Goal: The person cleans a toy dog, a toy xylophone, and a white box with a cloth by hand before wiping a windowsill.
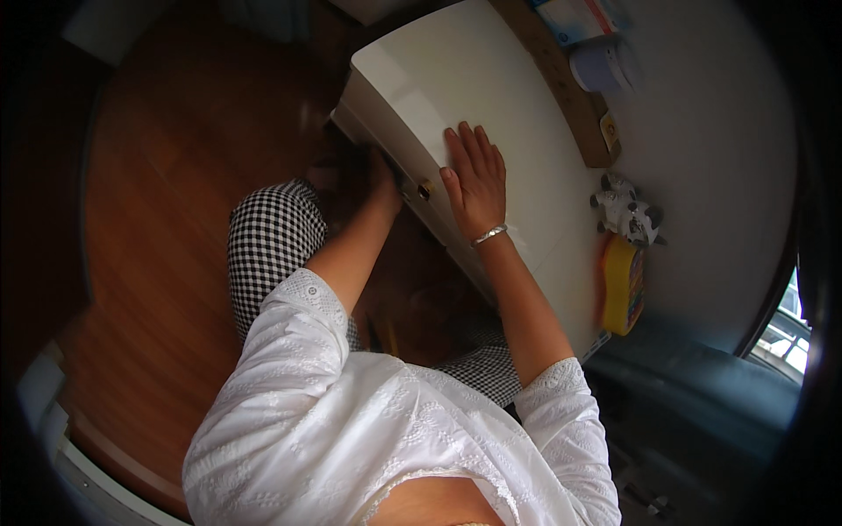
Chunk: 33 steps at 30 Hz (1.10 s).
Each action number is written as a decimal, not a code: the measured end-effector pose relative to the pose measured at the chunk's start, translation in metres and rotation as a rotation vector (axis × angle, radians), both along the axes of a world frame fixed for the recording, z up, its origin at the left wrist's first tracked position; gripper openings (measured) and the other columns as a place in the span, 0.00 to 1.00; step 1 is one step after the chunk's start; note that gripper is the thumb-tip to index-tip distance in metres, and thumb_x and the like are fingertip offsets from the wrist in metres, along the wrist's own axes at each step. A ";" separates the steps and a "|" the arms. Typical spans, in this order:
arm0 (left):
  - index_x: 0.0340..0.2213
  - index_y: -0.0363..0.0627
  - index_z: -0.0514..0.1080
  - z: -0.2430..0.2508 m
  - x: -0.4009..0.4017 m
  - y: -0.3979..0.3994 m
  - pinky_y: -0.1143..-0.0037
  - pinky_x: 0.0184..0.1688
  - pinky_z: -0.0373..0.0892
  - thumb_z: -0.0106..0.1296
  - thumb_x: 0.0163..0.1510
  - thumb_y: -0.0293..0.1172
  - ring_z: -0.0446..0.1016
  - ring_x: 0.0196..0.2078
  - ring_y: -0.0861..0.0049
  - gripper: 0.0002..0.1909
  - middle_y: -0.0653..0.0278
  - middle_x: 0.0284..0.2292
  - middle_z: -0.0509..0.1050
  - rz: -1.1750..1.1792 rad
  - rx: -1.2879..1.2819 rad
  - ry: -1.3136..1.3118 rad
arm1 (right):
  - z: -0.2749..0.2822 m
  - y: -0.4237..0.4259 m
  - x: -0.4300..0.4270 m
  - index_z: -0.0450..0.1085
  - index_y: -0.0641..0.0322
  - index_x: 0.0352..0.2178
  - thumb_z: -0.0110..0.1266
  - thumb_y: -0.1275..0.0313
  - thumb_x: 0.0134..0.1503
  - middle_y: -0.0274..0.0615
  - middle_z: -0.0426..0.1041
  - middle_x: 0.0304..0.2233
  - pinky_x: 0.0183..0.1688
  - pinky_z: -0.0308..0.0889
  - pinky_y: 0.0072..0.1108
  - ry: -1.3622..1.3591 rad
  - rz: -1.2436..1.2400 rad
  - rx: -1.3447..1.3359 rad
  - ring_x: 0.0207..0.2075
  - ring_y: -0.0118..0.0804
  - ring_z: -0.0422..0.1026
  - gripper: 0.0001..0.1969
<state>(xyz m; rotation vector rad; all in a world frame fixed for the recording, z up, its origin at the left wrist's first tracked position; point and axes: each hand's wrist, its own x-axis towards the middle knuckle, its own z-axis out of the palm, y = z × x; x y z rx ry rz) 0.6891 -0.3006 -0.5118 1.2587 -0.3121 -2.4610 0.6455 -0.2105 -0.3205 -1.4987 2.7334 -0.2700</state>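
Note:
My right hand [475,177], with a silver bracelet [489,235] at the wrist, rests palm down on the glossy white tabletop [473,72]. Its fingers are extended and hold nothing. My left hand [381,181] reaches to the shadowed underside of the table's front edge. The dark hides its fingers, so I cannot tell whether they grip anything. Between both hands, a round metal knob or lock [425,190] sits on the table's front face [388,121].
Along the table's back stand a brown ledge [566,92], a lilac cup-like container [600,66], a panda figurine [628,210] and a yellow toy [621,286] with colored parts. My knees in checkered trousers [276,230] are beside the table, over a reddish-brown wood floor [151,217].

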 end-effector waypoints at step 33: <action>0.45 0.39 0.67 0.117 0.076 0.105 0.65 0.47 0.70 0.47 0.55 0.24 0.70 0.46 0.66 0.15 0.56 0.43 0.70 -0.746 -0.184 0.066 | 0.022 0.168 0.209 0.69 0.62 0.48 0.45 0.69 0.63 0.41 0.72 0.45 0.46 0.65 0.20 -0.838 -0.756 -0.721 0.42 0.31 0.70 0.14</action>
